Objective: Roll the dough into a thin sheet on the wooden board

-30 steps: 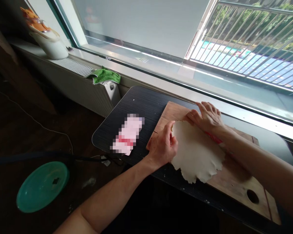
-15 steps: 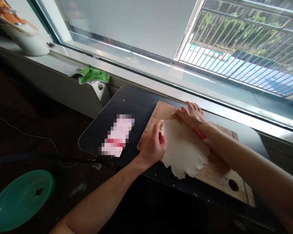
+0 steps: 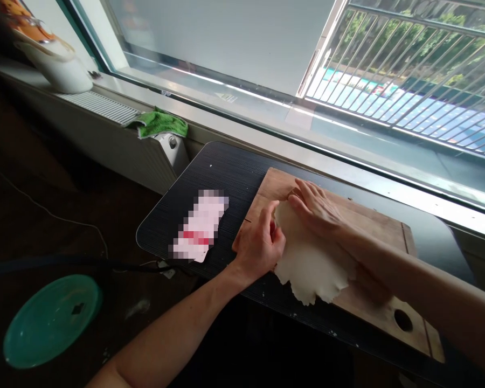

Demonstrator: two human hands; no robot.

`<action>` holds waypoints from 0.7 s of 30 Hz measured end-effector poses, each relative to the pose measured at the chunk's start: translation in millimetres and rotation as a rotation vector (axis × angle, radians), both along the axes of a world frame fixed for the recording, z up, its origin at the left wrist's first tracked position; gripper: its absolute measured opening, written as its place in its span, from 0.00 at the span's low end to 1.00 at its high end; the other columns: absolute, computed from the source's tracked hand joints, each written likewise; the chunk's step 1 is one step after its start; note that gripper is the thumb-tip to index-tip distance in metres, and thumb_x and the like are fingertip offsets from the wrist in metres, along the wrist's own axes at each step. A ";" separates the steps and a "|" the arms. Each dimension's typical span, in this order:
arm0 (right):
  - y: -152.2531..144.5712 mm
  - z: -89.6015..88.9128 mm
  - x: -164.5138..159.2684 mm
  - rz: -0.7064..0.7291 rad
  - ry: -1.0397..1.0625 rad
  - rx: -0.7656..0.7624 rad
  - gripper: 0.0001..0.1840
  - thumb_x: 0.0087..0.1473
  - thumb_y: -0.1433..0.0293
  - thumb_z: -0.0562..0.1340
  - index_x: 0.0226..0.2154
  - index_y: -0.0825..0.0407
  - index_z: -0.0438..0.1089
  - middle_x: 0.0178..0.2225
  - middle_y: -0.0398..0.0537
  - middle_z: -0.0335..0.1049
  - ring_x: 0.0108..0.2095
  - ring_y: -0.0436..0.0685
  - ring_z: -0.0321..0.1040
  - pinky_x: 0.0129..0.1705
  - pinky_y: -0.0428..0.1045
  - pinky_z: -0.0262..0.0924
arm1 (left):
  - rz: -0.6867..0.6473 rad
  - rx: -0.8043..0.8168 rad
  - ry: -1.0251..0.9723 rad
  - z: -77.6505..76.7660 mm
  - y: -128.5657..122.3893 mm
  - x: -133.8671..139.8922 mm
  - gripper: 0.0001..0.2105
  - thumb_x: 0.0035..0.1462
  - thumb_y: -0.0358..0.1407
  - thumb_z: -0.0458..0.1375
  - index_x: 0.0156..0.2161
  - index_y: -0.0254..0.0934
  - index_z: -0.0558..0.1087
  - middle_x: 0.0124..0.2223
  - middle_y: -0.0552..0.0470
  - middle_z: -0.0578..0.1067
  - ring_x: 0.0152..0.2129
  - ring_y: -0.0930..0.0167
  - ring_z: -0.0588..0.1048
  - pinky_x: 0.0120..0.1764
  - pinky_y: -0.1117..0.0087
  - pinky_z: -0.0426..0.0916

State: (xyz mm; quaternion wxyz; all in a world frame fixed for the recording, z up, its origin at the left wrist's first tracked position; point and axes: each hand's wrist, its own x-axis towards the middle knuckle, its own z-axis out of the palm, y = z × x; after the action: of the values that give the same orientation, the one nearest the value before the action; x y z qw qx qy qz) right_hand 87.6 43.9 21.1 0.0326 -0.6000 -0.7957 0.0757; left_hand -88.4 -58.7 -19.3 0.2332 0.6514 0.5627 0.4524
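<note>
1. The dough [image 3: 313, 269] lies on the board [image 3: 267, 188], between and below the hands; its ragged near edge passes the board's edge.
2. The left hand [image 3: 262, 240] curls at the dough's left side; I cannot tell whether its fingers pinch the sheet or merely rest there.
3. The right hand [image 3: 313, 207] is flattened, fingers extended, over the dough's far edge; whatever lies under the palm is hidden.
4. To handle the sheet well, the right palm should press lightly and evenly, while the left fingers stay soft; a hard tug could probably tear the thin rim.
5. The dark counter [image 3: 230, 167] carries the board and, left of the hands, a blurred pink item [image 3: 204, 226]; pale crumbs dot its near edge.
6. Beyond the hands is a window [image 3: 226, 43]; far left, a radiator [image 3: 117, 145] bears a green cloth [image 3: 164, 123], and a teal basin [image 3: 50, 326] sits low.
</note>
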 end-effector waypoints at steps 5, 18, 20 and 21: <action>19.5 -2.1 14.2 -0.112 -0.014 0.061 0.42 0.63 0.47 0.44 0.69 0.55 0.51 0.70 0.59 0.51 0.70 0.70 0.43 0.68 0.67 0.45 | -0.007 0.017 -0.012 -0.1 0.6 0.7 0.27 0.56 0.26 0.56 0.60 0.39 0.61 0.36 0.57 0.76 0.29 0.73 0.76 0.37 0.72 0.71; 22.3 -4.1 18.1 0.004 -0.044 0.119 0.39 0.64 0.48 0.46 0.68 0.52 0.53 0.69 0.59 0.54 0.70 0.72 0.44 0.67 0.68 0.48 | -0.010 -0.012 0.022 1.2 -0.1 -0.6 0.27 0.57 0.27 0.56 0.62 0.39 0.60 0.35 0.56 0.76 0.28 0.72 0.75 0.36 0.71 0.72; 35.3 -4.8 25.5 -0.121 -0.042 0.083 0.41 0.64 0.48 0.44 0.69 0.56 0.51 0.70 0.63 0.51 0.70 0.73 0.45 0.67 0.68 0.48 | -0.014 -0.012 0.019 0.2 0.2 -0.7 0.27 0.56 0.27 0.56 0.61 0.39 0.60 0.36 0.56 0.76 0.29 0.72 0.76 0.37 0.71 0.72; 36.7 -5.4 25.3 -0.148 -0.027 0.066 0.41 0.64 0.48 0.43 0.69 0.57 0.51 0.70 0.64 0.51 0.69 0.73 0.46 0.66 0.67 0.49 | -0.015 -0.010 0.017 0.0 0.2 -0.7 0.27 0.57 0.27 0.56 0.61 0.39 0.60 0.36 0.56 0.76 0.29 0.72 0.76 0.37 0.71 0.72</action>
State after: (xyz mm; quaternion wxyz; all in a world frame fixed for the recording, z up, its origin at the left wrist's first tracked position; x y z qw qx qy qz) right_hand 112.9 80.6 15.8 0.0470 -0.6566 -0.7518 0.0385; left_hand -89.0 -58.5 -19.3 0.2352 0.6581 0.5620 0.4424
